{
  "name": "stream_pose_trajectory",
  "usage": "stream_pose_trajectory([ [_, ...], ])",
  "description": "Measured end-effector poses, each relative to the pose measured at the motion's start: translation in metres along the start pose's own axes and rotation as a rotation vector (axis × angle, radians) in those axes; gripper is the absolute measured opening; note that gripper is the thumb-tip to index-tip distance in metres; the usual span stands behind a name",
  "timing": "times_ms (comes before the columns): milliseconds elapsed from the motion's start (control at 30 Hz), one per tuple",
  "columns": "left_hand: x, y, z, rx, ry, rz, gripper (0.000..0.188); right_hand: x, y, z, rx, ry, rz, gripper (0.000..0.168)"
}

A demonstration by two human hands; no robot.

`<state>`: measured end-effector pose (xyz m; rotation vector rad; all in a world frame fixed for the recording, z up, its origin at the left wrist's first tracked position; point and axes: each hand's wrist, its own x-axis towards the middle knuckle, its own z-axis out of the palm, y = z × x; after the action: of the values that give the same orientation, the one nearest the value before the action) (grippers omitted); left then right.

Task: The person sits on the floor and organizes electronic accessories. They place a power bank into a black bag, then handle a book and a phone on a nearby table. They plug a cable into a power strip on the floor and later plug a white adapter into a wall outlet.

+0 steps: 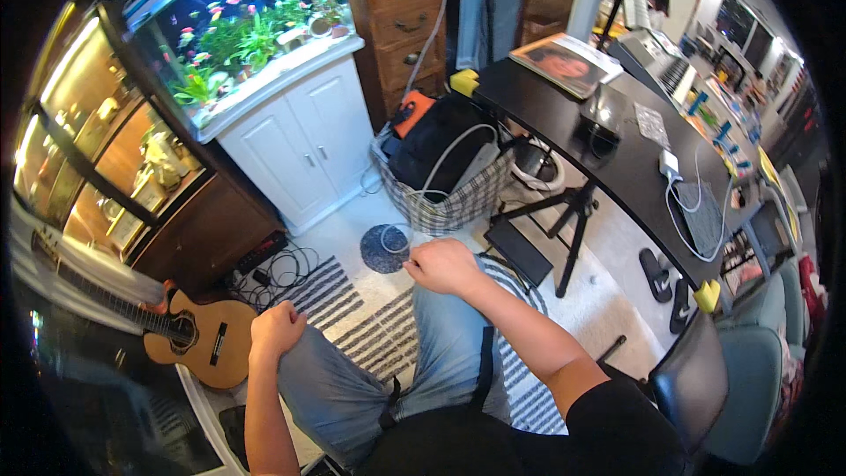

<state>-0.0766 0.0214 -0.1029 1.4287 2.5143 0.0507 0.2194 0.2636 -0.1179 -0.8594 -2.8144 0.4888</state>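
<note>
My left hand (279, 329) is curled into a loose fist and rests on my left knee, beside the body of an acoustic guitar (228, 354). On my right knee lies my right hand (446, 267), its fingers folded under and mostly hidden. Neither hand shows anything in it. Blue jeans (334, 370) cover both legs, which are bent and apart. Just past the right hand, a dark round mat (378, 252) lies on the floor with a loop of thin cable over it. Behind it stands a checked fabric basket (456, 208) holding a black bag (433, 139).
Ahead stands a lit aquarium (258, 33) on a white cabinet (297, 145). A glass display cabinet (125, 145) is at left, with tangled black cables (277, 274) near its base. To the right are a black table (634, 165) with yellow corner guards, a tripod stand (575, 211) and slippers (654, 274).
</note>
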Motion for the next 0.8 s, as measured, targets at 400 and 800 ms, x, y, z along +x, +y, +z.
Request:
stream_pose_trajectory([
  [400,0.101,0.027,0.025,-0.14,-0.403,0.058,0.044,-0.066,-0.013,0.011,0.041,0.508,-0.031,0.017],
  [800,0.175,-0.011,0.089,-0.46,-0.571,0.145,0.03,-0.132,-0.022,0.03,0.128,0.522,0.091,0.032],
])
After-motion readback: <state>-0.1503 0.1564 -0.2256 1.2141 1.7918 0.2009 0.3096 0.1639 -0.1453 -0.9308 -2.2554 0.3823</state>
